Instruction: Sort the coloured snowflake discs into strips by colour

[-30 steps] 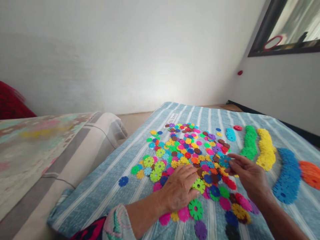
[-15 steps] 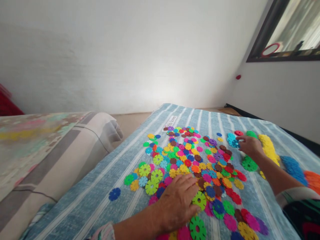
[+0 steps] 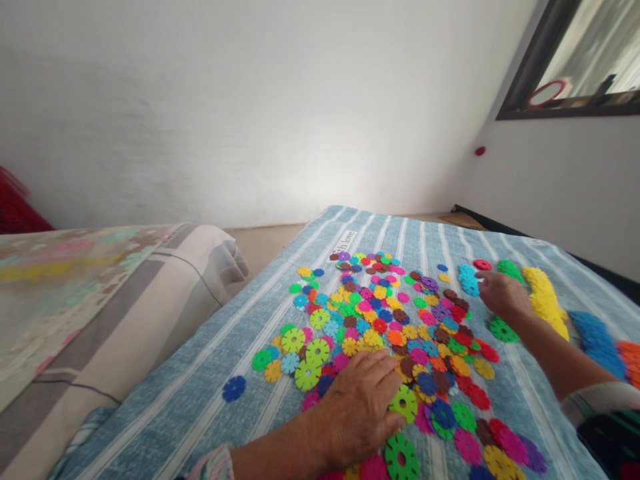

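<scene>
My left hand (image 3: 363,407) lies flat, fingers stretched out, on a loose spread of toothed plastic discs in many colours. A lime green disc (image 3: 403,404) sits beside its fingertips, and a green disc (image 3: 401,457) is just below its thumb. My right hand (image 3: 504,297) hovers at the right with its fingers bent and slightly apart; no disc shows in it. Its fingertips are beside a row of light blue discs (image 3: 469,279). A red disc (image 3: 483,265) lies just beyond, and a green disc (image 3: 504,329) is under the wrist side.
Grouped by colour at the right are green discs (image 3: 511,270), yellow discs (image 3: 545,300), blue discs (image 3: 596,343) and orange discs (image 3: 631,360). All rest on a blue striped cloth (image 3: 200,380). A padded, covered surface (image 3: 165,287) stands at left; a white wall (image 3: 225,120) is behind.
My right hand has drawn its fingertips slightly back from the light blue discs, and a darker blue patch there no longer shows. My left hand stays on the spread. The view has shifted slightly.
</scene>
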Demonstrator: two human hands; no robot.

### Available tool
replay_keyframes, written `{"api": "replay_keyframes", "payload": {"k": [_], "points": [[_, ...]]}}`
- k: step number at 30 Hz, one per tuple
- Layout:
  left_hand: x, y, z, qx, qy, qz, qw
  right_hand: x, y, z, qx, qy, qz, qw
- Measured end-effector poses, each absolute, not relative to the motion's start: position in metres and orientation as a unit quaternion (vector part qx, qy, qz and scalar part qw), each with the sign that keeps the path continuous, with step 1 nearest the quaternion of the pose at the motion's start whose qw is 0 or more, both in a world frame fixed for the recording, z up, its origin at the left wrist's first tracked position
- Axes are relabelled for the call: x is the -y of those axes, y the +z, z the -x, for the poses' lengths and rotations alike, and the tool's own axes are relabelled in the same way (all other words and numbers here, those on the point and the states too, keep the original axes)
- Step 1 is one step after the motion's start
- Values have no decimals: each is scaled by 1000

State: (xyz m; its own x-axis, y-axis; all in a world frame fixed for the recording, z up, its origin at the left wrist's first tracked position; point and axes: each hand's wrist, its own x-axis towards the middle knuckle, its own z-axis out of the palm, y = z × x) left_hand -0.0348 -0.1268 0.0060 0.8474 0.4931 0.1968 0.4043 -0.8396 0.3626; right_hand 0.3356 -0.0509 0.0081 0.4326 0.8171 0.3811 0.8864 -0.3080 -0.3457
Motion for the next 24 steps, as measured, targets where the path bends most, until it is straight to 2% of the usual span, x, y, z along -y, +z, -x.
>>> {"api": "replay_keyframes", "payload": {"k": [5, 14, 24], "points": [[125, 7, 34, -204, 171, -953, 142, 85, 4, -294, 554, -73, 790, 254], [126, 11, 33, -166, 184, -959, 136, 155, -18, -211, 701, -25, 662, 264], [120, 13, 31, -162, 189, -960, 126, 186, 5, -169, 792, 26, 553, 258]]}}
